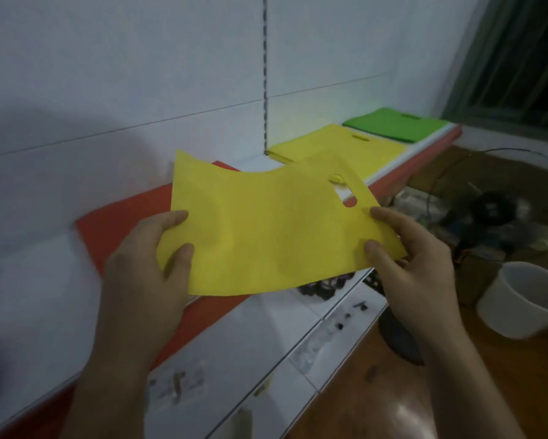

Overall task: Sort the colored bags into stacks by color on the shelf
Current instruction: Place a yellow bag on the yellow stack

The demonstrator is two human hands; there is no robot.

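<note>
Holding a yellow bag [266, 229] at centre frame with both hands: pinched at its left edge by the left hand [146, 264], thumb on top, grip clamped on the fabric; pinched at its lower right corner by the right hand [415, 258], grip likewise clamped on it. Spread wide, sagging in the middle, handle cut-out toward the upper right. Held over an orange bag [123, 223] lying flat on the white shelf [29, 296] at left of centre. Farther along the shelf, toward the upper right: a yellow stack [339, 147], then just beside it a green stack [393, 125], both by the tiled wall. At lower right, a white container [525, 299] on a brown surface.
</note>
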